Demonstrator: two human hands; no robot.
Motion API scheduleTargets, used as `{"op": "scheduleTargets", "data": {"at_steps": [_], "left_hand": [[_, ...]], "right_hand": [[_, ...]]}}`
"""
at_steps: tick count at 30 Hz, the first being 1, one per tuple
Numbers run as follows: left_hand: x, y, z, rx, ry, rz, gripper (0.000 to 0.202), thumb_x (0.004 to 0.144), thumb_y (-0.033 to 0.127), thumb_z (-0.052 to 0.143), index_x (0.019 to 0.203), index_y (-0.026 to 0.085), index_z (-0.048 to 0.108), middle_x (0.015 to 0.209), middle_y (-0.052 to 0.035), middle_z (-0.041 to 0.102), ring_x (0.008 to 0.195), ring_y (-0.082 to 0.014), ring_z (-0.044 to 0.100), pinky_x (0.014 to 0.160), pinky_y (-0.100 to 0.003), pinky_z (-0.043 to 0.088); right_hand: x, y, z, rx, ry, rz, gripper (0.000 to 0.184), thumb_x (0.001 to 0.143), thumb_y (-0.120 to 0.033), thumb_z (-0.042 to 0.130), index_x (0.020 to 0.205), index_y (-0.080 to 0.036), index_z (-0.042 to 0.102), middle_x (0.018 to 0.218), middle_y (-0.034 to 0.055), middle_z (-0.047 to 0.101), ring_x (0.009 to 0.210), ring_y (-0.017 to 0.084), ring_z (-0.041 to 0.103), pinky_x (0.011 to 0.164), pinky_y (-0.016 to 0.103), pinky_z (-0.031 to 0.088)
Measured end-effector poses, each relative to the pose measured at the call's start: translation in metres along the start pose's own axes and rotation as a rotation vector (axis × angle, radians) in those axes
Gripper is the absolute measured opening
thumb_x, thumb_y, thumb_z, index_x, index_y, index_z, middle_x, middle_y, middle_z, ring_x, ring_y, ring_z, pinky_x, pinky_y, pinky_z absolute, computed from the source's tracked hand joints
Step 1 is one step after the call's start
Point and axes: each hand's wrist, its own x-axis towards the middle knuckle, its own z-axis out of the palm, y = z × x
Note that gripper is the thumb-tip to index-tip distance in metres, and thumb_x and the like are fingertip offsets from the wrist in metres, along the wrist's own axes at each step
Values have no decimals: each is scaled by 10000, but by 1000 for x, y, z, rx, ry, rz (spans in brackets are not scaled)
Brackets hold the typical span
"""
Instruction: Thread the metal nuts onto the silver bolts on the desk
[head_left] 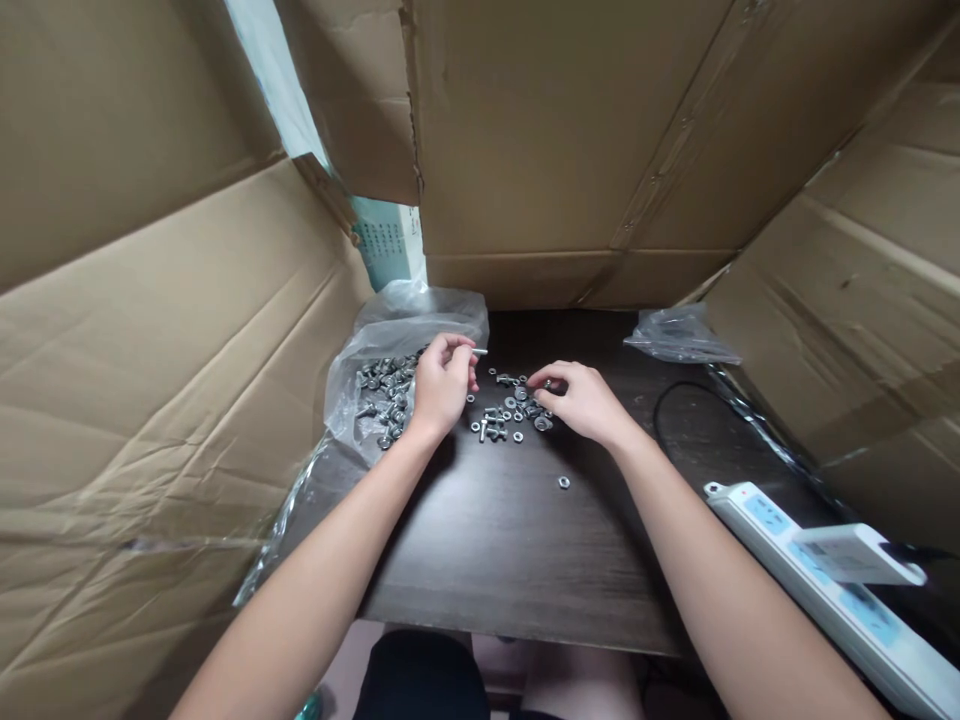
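Observation:
My left hand is closed in a pinch on a bolt, whose shank sticks out to the right of the fingertips. It is beside the clear plastic bag and the many metal bolts lying in it. On the table, to the right of that hand, lies a loose pile of bolts, nuts and flat washers. Over the pile's right side is my right hand, fingers curved, with thumb and index tips slightly apart. Pieces under its fingers are partly hidden. A single nut lies nearer the front.
Cardboard walls enclose the dark table at the back and sides. A white power strip with a plugged-in adapter stands at the right, near a black cable. Another clear plastic bag lies at the back right.

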Motion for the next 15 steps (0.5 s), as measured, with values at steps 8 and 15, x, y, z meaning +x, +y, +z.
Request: {"op": "scheduleTargets", "data": {"at_steps": [8,15], "left_hand": [[-3,2,4,32,-34,-2,57,846,159,550,864,149,603,695,6,596,506,-85,523,429,-185,458],[-3,-1,3,49,-56,-2,63,844,158,556,869,144,613,719,-7,639,501,-84,545,444,-186,459]], "right_hand": [[14,-24,10,-306,-175,-112,130,877,-216,666,928,-224,785,956,57,725,983,253,620,830,330,430],[35,-43,6,-476,-388,23,177,815,-202,681,974,-217,759,1020,80,744,977,270,679,705,301,430]]}}
